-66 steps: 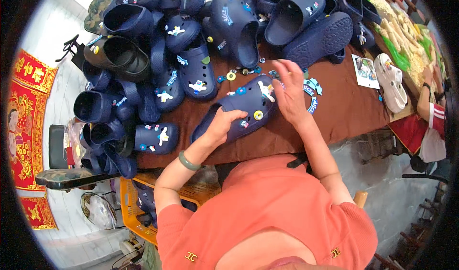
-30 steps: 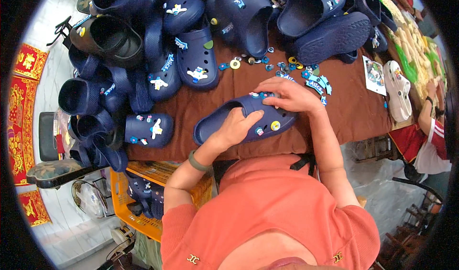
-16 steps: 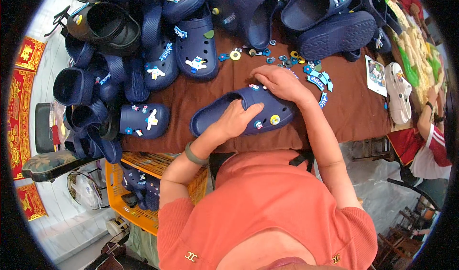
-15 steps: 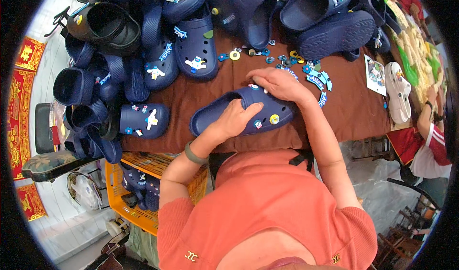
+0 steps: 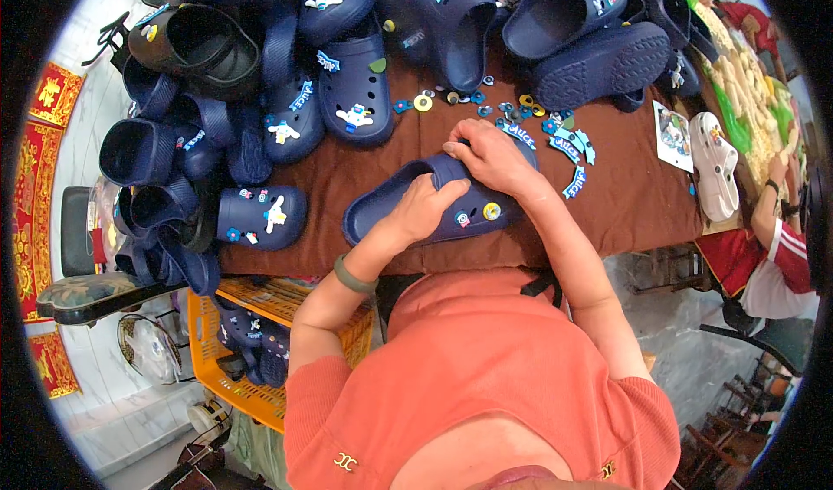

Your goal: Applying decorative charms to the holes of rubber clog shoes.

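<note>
Navy clog (image 5: 477, 198) mid-frame, long axis slanting up to toe at right; my left hand (image 5: 423, 210) clamped on it, my right hand (image 5: 496, 159) curled over far side, grip unclear.

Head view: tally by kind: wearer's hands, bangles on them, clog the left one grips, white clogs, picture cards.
Hands, left hand and right hand: 2
Green bangle: 1
Navy clog in left grip: 1
White clog: 1
Picture card: 1
Total: 6
</note>
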Action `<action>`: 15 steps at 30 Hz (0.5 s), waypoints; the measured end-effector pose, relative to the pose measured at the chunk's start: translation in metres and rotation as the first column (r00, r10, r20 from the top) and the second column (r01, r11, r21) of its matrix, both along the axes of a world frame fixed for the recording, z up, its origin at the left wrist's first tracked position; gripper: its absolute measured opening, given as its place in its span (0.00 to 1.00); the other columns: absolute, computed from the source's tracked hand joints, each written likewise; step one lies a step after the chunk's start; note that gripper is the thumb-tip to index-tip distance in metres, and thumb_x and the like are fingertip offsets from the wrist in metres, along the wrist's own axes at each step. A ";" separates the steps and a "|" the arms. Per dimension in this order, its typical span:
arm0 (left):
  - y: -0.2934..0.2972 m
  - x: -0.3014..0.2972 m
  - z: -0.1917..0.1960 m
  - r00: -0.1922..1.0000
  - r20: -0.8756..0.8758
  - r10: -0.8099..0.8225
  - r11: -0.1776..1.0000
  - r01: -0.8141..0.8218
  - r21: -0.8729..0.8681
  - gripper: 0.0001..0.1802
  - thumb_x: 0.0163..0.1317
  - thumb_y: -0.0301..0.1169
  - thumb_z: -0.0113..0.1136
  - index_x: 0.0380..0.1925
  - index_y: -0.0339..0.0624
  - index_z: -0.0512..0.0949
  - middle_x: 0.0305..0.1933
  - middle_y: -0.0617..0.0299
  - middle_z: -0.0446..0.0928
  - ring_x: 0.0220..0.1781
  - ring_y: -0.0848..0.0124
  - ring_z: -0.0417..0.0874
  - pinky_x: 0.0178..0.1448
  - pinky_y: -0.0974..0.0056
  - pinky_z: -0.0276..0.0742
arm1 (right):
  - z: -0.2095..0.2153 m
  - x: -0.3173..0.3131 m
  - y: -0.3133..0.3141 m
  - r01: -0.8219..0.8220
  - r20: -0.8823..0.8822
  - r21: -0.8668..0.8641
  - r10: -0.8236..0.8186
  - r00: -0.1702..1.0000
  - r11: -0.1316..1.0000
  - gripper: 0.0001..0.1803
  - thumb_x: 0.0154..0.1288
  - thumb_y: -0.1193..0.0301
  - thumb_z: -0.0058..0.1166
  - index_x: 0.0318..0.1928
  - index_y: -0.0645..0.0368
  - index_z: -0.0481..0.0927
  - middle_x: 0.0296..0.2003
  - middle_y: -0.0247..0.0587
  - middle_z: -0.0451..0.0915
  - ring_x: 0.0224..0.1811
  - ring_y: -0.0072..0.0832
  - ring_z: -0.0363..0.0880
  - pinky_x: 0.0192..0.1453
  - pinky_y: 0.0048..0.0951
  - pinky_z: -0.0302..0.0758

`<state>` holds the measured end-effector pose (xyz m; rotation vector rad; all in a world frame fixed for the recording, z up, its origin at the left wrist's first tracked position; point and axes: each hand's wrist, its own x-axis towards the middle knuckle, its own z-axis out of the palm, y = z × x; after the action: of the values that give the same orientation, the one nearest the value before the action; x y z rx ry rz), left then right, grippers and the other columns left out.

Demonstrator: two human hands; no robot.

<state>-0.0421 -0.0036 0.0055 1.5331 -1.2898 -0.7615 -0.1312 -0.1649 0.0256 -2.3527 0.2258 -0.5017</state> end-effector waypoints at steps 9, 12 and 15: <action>0.001 0.000 0.009 0.997 0.068 -0.039 0.998 0.036 0.047 0.16 0.64 0.36 0.53 0.40 0.34 0.79 0.38 0.57 0.82 0.40 0.69 0.82 0.46 0.62 0.76 | 0.004 -0.012 0.003 -0.067 0.221 0.128 0.037 0.974 0.990 0.08 0.60 0.70 0.59 0.33 0.60 0.75 0.32 0.44 0.76 0.38 0.42 0.74 0.42 0.37 0.70; 0.000 -0.002 0.009 0.998 -0.059 -0.019 0.998 0.023 0.062 0.15 0.64 0.36 0.53 0.39 0.34 0.79 0.35 0.58 0.82 0.37 0.70 0.82 0.43 0.63 0.77 | 0.004 -0.014 0.002 -0.079 0.277 0.072 0.057 0.959 0.994 0.07 0.58 0.74 0.60 0.33 0.60 0.75 0.31 0.42 0.75 0.36 0.39 0.73 0.40 0.34 0.69; 0.001 -0.002 0.009 1.000 0.010 -0.016 0.999 0.016 0.034 0.15 0.63 0.36 0.53 0.38 0.34 0.79 0.34 0.59 0.81 0.35 0.72 0.82 0.41 0.64 0.77 | 0.006 -0.014 0.003 -0.078 0.329 -0.013 0.078 0.941 0.997 0.07 0.56 0.76 0.61 0.31 0.60 0.74 0.30 0.42 0.75 0.34 0.39 0.72 0.39 0.35 0.68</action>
<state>-0.0442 -0.0030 0.0149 1.5577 -1.3041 -0.7903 -0.1455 -0.1619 0.0317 -2.2251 -0.0234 -0.8435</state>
